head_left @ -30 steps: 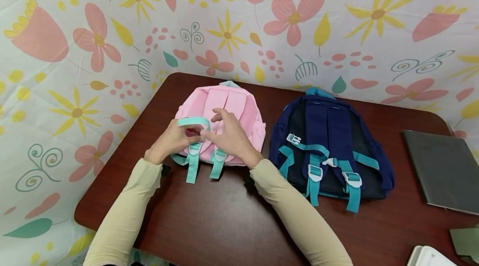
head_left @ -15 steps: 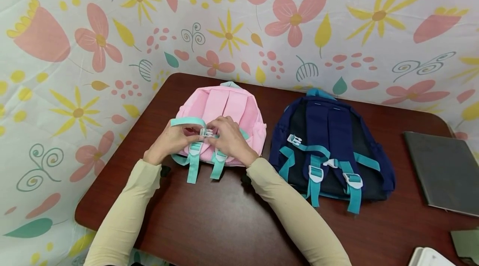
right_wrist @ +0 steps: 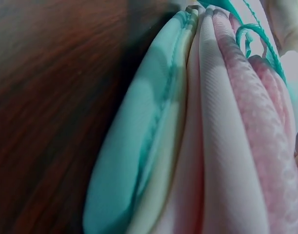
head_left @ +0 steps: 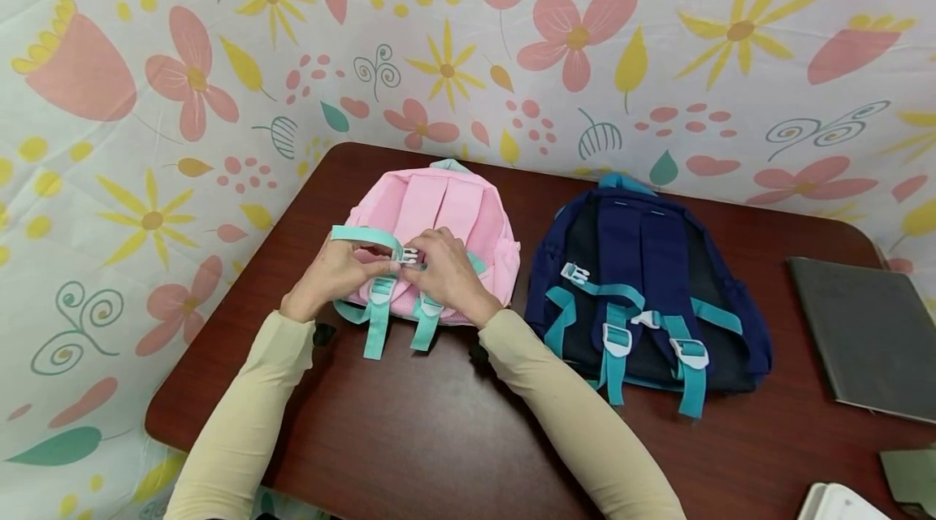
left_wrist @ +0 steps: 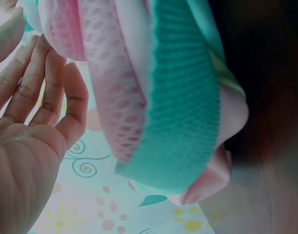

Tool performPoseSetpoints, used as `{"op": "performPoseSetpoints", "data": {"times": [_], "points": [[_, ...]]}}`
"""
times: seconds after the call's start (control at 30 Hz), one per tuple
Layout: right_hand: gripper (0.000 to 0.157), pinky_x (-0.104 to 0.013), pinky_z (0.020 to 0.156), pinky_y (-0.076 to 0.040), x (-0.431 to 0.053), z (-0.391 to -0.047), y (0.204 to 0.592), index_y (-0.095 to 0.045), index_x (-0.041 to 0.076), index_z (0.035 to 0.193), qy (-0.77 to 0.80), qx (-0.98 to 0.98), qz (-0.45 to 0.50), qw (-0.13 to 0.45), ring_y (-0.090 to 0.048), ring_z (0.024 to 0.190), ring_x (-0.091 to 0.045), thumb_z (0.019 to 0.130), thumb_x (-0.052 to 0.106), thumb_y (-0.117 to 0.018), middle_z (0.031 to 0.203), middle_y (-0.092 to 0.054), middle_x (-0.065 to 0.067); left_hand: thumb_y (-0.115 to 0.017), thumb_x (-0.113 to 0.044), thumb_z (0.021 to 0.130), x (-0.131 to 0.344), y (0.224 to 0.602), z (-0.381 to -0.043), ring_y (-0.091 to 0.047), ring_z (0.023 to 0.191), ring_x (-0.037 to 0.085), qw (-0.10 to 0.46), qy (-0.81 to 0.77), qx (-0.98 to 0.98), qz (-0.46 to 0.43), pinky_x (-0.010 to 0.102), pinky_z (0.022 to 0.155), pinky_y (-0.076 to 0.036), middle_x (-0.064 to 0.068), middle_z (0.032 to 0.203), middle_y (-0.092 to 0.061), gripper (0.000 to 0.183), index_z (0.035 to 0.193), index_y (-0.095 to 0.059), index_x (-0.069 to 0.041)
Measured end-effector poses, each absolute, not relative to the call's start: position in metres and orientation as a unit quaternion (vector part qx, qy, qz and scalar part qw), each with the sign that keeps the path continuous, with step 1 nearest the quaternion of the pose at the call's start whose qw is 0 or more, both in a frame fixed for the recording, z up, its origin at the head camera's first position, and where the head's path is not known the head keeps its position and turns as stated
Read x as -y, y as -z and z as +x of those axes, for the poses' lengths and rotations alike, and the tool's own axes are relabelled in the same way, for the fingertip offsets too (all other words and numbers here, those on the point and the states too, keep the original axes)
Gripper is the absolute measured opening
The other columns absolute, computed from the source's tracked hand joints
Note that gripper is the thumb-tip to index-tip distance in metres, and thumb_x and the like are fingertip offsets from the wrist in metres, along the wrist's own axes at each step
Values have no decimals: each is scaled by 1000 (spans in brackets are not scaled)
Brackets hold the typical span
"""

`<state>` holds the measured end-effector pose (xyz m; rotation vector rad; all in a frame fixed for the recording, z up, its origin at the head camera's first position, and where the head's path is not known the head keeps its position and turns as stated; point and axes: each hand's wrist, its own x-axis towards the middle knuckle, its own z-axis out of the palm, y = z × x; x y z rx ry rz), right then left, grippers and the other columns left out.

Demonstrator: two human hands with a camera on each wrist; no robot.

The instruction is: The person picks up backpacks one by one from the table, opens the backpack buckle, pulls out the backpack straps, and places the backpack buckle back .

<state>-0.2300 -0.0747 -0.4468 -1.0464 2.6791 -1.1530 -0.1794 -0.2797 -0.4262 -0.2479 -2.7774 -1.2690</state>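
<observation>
A pink backpack lies on the table with its straps facing up. Over its lower part, my left hand pinches one side of a white side-release buckle, and a teal strap loops back over that hand. My right hand pinches the buckle's other side, its prongs visible between the hands. Whether the two halves are joined, I cannot tell. In the left wrist view, my left hand has its fingers bent beside the pink mesh. The right wrist view shows mostly the backpack's side.
To the right lies a navy backpack with teal straps and white buckles. Farther right are a dark grey notebook, a green object and a white object. A floral sheet hangs behind the brown table.
My right hand has come down and left to grip the buckle, and its pronged half has come into view by the left hand. In the last half second little has moved.
</observation>
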Motion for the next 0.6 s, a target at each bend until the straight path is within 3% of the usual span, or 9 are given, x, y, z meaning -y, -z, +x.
{"op": "performPoseSetpoints", "data": {"times": [0.17, 0.33, 0.5, 0.6], "points": [[20, -50, 94, -50, 74, -230, 447, -80, 5, 103, 361, -869, -338, 19, -64, 110, -33, 91, 20, -86, 107, -77, -12, -88, -10, 91, 278, 422, -178, -77, 101, 30, 64, 408, 907, -78, 48, 94, -61, 14, 102, -84, 18, 107, -84, -3], [21, -52, 98, -51, 74, -230, 447, -76, 2, 96, 355, -873, -335, 25, -64, 114, -34, 90, 21, -86, 108, -77, -14, -91, -12, 89, 278, 418, -179, -74, 93, 21, 101, 403, 906, -83, 35, 83, -59, 13, 95, -85, 13, 97, -87, -3], [34, -45, 96, -55, 74, -230, 444, -79, 5, 122, 439, -838, -323, 28, -67, 112, -31, 93, 19, -87, 120, -79, -13, -92, -13, 88, 279, 416, -179, -69, 87, 9, 115, 410, 900, -91, 32, 79, -57, 11, 90, -84, 11, 93, -88, -5], [31, -39, 90, -55, 74, -229, 443, -80, 6, 122, 492, -812, -314, 19, -69, 107, -31, 94, 18, -86, 117, -81, -12, -93, -12, 87, 279, 416, -179, -69, 83, 7, 126, 417, 895, -94, 31, 76, -57, 12, 88, -84, 11, 92, -87, -4]]}}
